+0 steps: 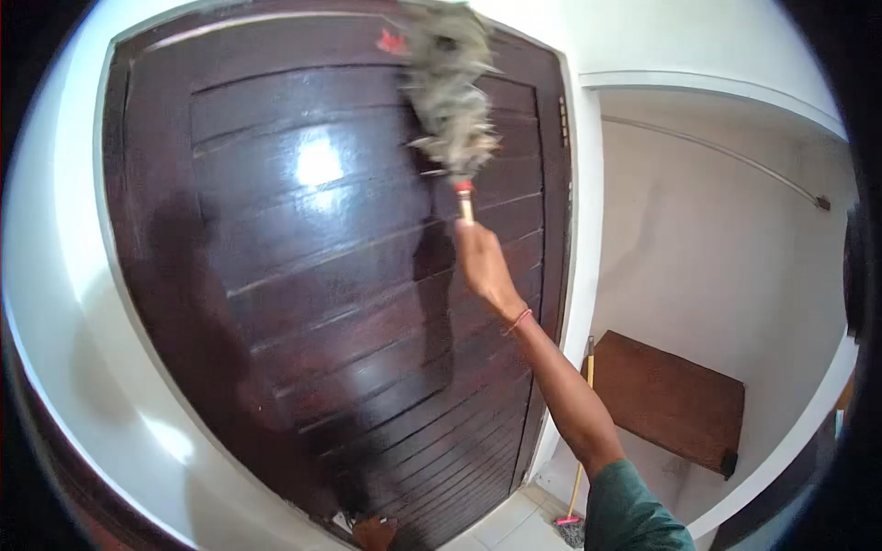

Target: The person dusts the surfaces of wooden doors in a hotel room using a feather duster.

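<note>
My right hand (480, 262) is closed round the light handle of a feather duster (452, 87), arm stretched out and a red thread on the wrist. The duster's grey-brown feathers are raised against the upper part of a dark brown wooden door (331, 248), blurred by motion. A red patch (391, 42) shows beside the feathers. Low in the view, my left hand (375, 533) is partly cut off by the bottom edge, next to a small silver metal fitting (344, 522) on the door. Its fingers are too dark and small to make out.
Right of the door is a white alcove with a metal rod (707, 147) and a brown wooden shelf (675, 395). A long-handled broom (571, 528) with a pink-red head stands on the tiled floor (501, 525). White walls frame the door.
</note>
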Demonstrator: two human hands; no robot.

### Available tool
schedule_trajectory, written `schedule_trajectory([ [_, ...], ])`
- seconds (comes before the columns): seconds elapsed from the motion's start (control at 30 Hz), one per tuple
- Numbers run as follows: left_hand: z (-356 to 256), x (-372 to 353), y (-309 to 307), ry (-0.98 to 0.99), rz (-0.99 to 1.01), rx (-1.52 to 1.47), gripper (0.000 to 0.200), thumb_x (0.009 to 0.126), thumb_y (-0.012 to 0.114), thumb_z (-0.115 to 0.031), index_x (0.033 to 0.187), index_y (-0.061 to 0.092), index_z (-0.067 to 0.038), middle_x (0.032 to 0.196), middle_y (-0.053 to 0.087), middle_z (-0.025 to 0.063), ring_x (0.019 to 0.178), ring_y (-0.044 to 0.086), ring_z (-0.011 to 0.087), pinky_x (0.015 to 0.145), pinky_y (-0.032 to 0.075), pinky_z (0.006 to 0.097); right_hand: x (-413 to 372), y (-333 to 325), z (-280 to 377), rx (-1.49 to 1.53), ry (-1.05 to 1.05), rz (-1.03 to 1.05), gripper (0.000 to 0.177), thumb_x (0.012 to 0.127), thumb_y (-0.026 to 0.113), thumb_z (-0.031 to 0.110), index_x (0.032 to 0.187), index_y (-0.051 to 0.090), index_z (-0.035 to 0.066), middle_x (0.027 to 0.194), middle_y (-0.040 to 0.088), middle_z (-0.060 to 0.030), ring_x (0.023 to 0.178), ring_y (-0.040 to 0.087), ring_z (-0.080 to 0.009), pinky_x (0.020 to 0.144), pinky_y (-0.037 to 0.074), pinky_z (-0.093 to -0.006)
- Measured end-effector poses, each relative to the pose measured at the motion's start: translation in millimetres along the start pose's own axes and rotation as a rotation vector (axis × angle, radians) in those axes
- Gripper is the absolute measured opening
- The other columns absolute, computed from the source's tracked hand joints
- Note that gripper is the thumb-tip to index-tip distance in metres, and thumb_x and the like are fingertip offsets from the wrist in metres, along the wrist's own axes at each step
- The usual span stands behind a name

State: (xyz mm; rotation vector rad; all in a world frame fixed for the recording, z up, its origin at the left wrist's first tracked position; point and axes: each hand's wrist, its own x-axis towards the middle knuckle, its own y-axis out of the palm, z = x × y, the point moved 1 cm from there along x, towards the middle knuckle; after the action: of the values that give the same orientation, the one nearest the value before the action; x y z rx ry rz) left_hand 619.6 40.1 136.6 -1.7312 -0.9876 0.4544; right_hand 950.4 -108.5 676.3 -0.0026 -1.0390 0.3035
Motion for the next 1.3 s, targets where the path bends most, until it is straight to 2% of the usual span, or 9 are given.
schedule_trajectory([
  [0.17, 17.8, 0.7, 35.0, 0.149, -0.345, -0.002, 0.031, 0.076, 0.069, -0.047, 0.076, 0.076, -0.016, 0.064, 0.067, 0.0137, 0.059, 0.065, 0.0357, 0.057, 0.052, 0.0475, -26.8, 42.1, 38.4, 0.0, -0.151, 0.125, 0.047, 0.104, 0.041, 0.035, 0.085, 0.053, -0.006, 0.073, 0.056, -0.0283, 0.07, 0.055, -0.0466, 0.067, 0.044, -0.0486],
  [0.23, 11.8, 1.0, 26.0, 0.113, -0.286, -0.009, 0.04, 0.081, 0.064, -0.05, 0.078, 0.076, -0.012, 0.063, 0.067, 0.0163, 0.061, 0.066, 0.0359, 0.064, 0.053, 0.0479, -31.4, 73.5, 44.7, 0.251, 0.038, 0.157, 0.043, 0.105, 0.041, 0.036, 0.081, 0.045, 0.0, 0.058, 0.038, -0.0043, 0.052, 0.043, -0.0164, 0.053, 0.039, -0.0389],
  [0.27, 9.6, 0.6, 22.0, 0.135, -0.29, -0.036, 0.039, 0.081, 0.065, -0.05, 0.078, 0.076, -0.012, 0.061, 0.066, 0.0156, 0.058, 0.066, 0.0357, 0.062, 0.053, 0.0474, -42.7, 82.4, 52.5, 0.232, 0.052, 0.233, 0.05, 0.104, 0.042, 0.038, 0.083, 0.053, -0.006, 0.064, 0.05, -0.0221, 0.059, 0.051, -0.0313, 0.061, 0.042, -0.0442],
  [0.37, 5.1, 1.5, 13.6, 0.134, -0.247, -0.054, 0.037, 0.081, 0.066, -0.047, 0.076, 0.075, -0.011, 0.061, 0.066, 0.015, 0.06, 0.066, 0.0354, 0.067, 0.053, 0.0475, -91.3, 93.3, 56.6, -0.091, -0.219, 0.501, 0.045, 0.104, 0.042, 0.037, 0.091, 0.055, -0.004, 0.063, 0.048, -0.0192, 0.057, 0.044, -0.025, 0.06, 0.042, -0.0418],
  [0.57, -0.2, -29.4, -3.2, 0.196, -0.309, -0.174, 0.044, 0.083, 0.068, -0.037, 0.114, 0.065, -0.006, 0.106, 0.063, 0.0158, 0.104, 0.057, 0.0335, 0.095, 0.039, 0.0476, -183.4, 111.5, -49.3, 0.055, 0.03, 0.645, 0.042, 0.102, 0.046, 0.034, 0.119, 0.057, -0.003, 0.072, 0.056, -0.0263, 0.062, 0.06, -0.0369, 0.061, 0.046, -0.0447],
  [0.63, 7.0, -29.3, 0.8, 0.218, -0.313, -0.128, 0.045, 0.083, 0.069, -0.036, 0.117, 0.063, -0.007, 0.108, 0.06, 0.0144, 0.106, 0.054, 0.0326, 0.095, 0.039, 0.0476, -228.5, 108.4, -71.9, 0.072, -0.23, 0.713, 0.043, 0.101, 0.049, 0.033, 0.12, 0.058, -0.004, 0.073, 0.055, -0.0273, 0.06, 0.058, -0.0317, 0.062, 0.046, -0.0404],
  [0.93, -11.3, -36.2, 18.6, 0.08, -0.476, -0.21, 0.042, 0.076, 0.071, -0.025, 0.114, 0.061, -0.008, 0.111, 0.056, 0.0141, 0.109, 0.05, 0.036, 0.095, 0.041, 0.0516, -330.7, 101.8, -197.1, -0.076, -0.115, 1.343, 0.031, 0.1, 0.051, 0.029, 0.112, 0.065, 0.004, 0.067, 0.055, -0.0215, 0.053, 0.054, -0.0278, 0.054, 0.045, -0.0383],
  [1.17, -65.7, -79.1, 48.8, -0.359, -0.582, -0.286, 0.063, 0.081, 0.069, -0.021, 0.138, 0.046, -0.008, 0.152, 0.028, 0.0237, 0.143, 0.022, 0.0448, 0.115, 0.024, 0.0551, -404.8, 80.1, -295.2, 0.133, 0.054, 1.337, 0.034, 0.104, 0.045, 0.029, 0.098, 0.062, 0.0, 0.06, 0.049, -0.0181, 0.048, 0.037, -0.0198, 0.048, 0.036, -0.0372],
  [1.3, -106.8, -131.5, 126.4, -0.662, -0.446, -0.363, 0.084, 0.082, 0.069, -0.022, 0.152, 0.024, -0.011, 0.156, 0.014, 0.0286, 0.145, 0.015, 0.047, 0.116, 0.024, 0.0534, -440.5, 40.1, -357.3, 0.01, -0.082, 1.585, 0.038, 0.104, 0.042, 0.029, 0.099, 0.062, -0.002, 0.067, 0.056, -0.0253, 0.051, 0.053, -0.0319, 0.052, 0.041, -0.0451],
])
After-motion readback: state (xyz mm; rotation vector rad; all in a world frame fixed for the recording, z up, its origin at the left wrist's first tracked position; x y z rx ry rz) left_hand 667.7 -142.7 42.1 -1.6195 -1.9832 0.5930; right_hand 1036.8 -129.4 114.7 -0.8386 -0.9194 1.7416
